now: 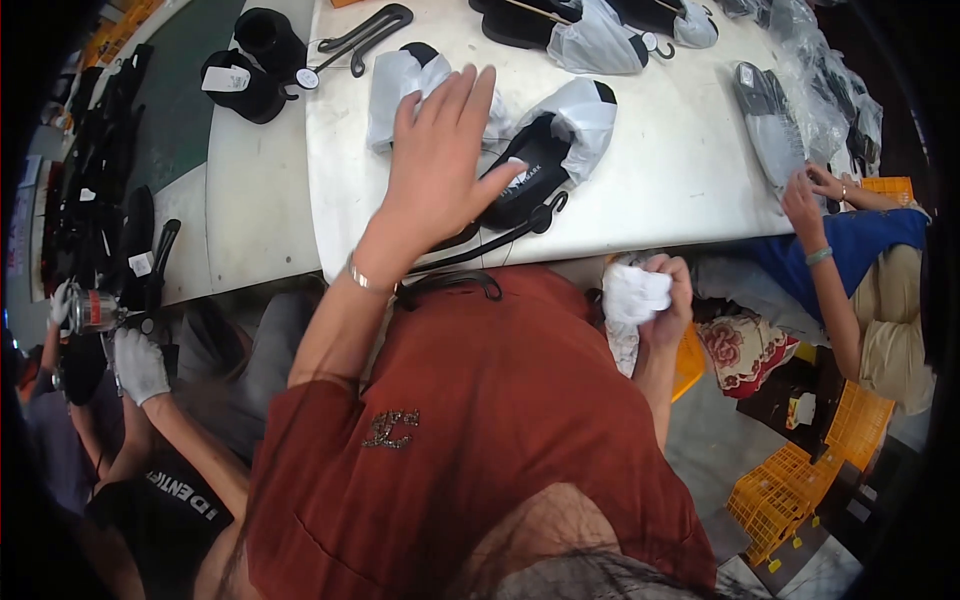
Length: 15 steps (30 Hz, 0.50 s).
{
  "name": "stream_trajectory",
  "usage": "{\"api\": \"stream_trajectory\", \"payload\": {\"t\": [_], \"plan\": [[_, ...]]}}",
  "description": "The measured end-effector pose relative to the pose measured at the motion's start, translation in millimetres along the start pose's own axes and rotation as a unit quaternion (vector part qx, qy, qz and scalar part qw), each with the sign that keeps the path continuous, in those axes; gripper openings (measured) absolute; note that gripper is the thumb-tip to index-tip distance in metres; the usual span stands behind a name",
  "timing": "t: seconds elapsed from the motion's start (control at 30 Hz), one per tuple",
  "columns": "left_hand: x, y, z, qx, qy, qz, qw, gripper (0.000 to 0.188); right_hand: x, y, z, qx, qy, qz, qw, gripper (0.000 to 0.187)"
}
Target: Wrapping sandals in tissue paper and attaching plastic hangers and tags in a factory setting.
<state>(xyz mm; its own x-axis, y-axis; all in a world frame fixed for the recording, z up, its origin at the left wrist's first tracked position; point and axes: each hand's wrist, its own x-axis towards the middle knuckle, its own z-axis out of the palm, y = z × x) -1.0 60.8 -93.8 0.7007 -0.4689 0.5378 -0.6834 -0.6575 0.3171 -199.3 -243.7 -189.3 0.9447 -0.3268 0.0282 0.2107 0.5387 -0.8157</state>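
Observation:
My left hand [445, 150] is stretched out flat above the table, fingers extended and thumb apart, with nothing in it. Beneath and beside it lies a pair of black open-backed shoes: the right-hand shoe [525, 180] has its front in a white wrapper [590, 125], while the other wrapped shoe [395, 85] is partly hidden by my hand. A black plastic shoe hanger [525, 228] lies along the near side of the pair. Low at the table's edge, my right hand [680, 295] grips a crumpled white wad [635, 293]; whether it is paper or cloth I cannot tell.
Black shoes with tags [262, 60] and another hanger [375, 30] lie at the far left. More wrapped shoes [600, 35] are at the back. A person's hands [805, 200] touch a grey shoe [765, 125] at right; a gloved co-worker [140, 365] sits left. Orange crates [785, 490] stand below right.

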Motion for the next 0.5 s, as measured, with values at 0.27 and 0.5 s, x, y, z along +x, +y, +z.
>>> {"api": "stream_trajectory", "payload": {"t": [0.27,0.5], "plan": [[89,-71,78,0.268,-0.313,0.081,0.908,0.049,-11,-62,-68,-0.341,0.346,-0.25,0.838,0.014],[115,65,33,-0.038,0.065,0.193,0.978,0.049,-119,22,-244,-0.704,0.295,0.034,0.645,0.033]]}}
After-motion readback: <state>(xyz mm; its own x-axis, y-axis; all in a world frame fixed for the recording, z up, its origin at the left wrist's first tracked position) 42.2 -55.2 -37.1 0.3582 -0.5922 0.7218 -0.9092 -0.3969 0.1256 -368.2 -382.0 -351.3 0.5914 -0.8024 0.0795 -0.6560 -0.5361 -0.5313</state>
